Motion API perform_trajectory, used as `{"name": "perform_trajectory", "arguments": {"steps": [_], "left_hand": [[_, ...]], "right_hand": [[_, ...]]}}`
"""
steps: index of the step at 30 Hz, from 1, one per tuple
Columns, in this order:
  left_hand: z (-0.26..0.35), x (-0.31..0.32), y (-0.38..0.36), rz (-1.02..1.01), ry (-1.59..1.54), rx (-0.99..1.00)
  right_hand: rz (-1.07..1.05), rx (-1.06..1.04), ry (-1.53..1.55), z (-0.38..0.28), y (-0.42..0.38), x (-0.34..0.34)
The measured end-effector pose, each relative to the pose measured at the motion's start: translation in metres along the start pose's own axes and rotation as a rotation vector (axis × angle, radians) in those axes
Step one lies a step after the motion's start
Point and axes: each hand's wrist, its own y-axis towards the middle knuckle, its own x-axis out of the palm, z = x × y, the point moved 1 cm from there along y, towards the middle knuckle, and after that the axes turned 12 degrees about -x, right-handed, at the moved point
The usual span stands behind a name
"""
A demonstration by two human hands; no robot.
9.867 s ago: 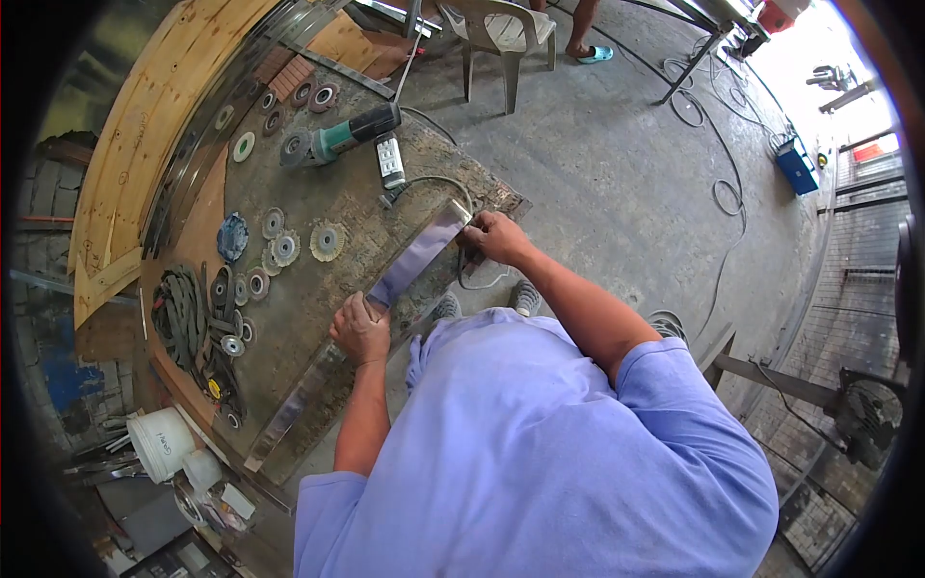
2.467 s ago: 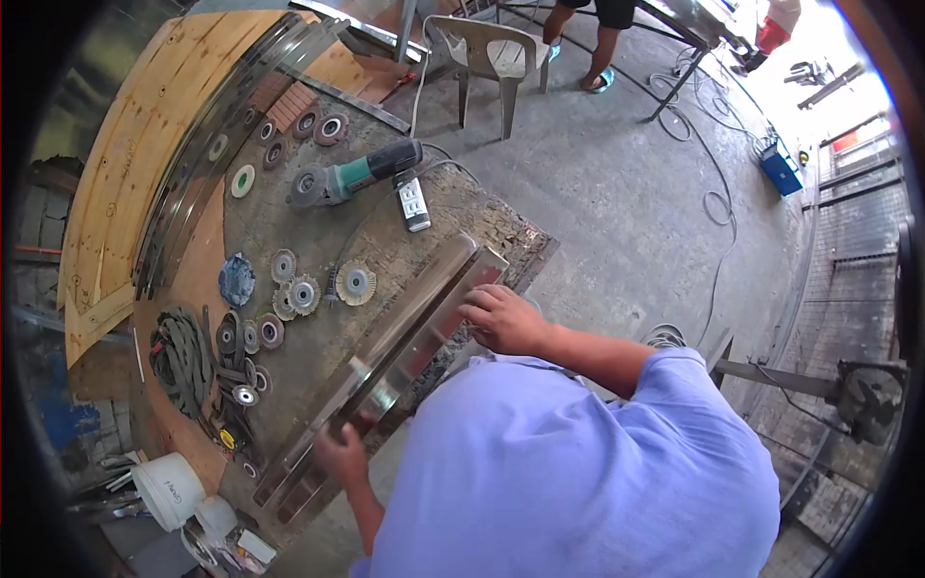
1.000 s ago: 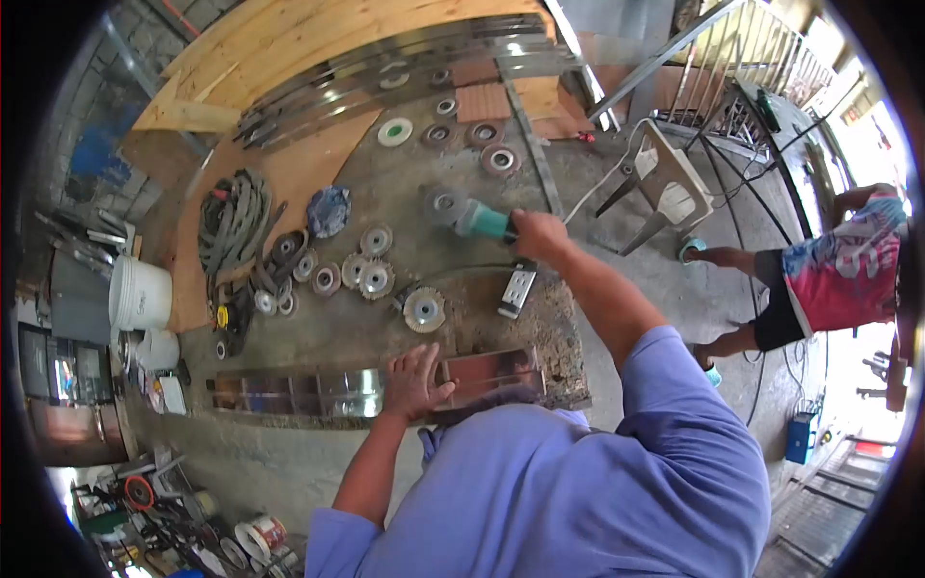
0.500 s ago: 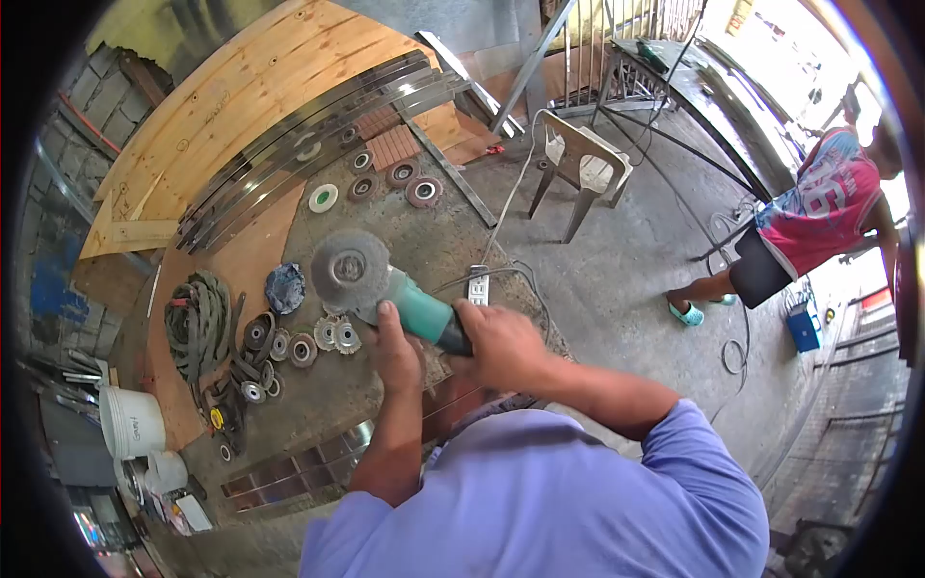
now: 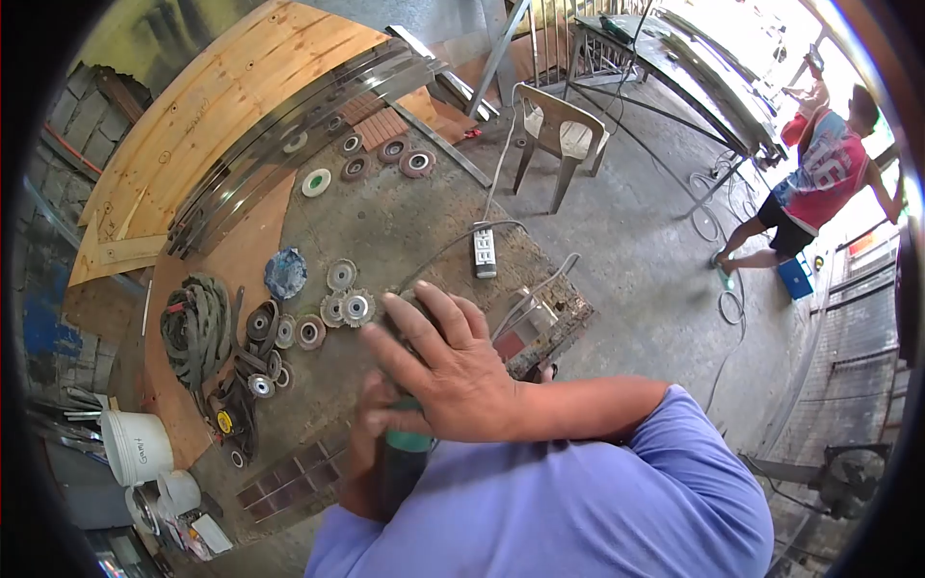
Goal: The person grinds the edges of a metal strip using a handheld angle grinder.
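My left hand (image 5: 369, 424) is low in front of my chest, smeared by motion, with its fingers round the angle grinder. Only a bit of the grinder's green body (image 5: 409, 440) shows; my right hand and forearm cover much of the rest, and its disc is out of sight. My right hand (image 5: 451, 361) is spread open above it, palm down, holding nothing. Just beyond my right fingertips lie several wire wheel brushes (image 5: 356, 308). Nearby are a blue round piece (image 5: 285, 274) and a white-green disc (image 5: 316, 182).
A power strip (image 5: 484, 252) lies on the worktable (image 5: 385, 217) with cords around it. Flap discs (image 5: 417, 163), a heap of dark straps (image 5: 198, 328) and metal bars (image 5: 279, 159) lie about. Beyond stand a plastic chair (image 5: 562, 135), a white bucket (image 5: 137, 448) and another person (image 5: 829, 173).
The angle grinder has come down toward my body in my left hand. My right hand has let go of its handle and opened. The other person has shifted.
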Motion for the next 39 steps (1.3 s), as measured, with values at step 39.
{"name": "perform_trajectory", "arguments": {"steps": [39], "left_hand": [[-0.077,-0.047,-0.012,-0.007,-0.28,-0.038]], "right_hand": [[-0.45,-0.071,0.093,0.014,-0.015,0.063]]}}
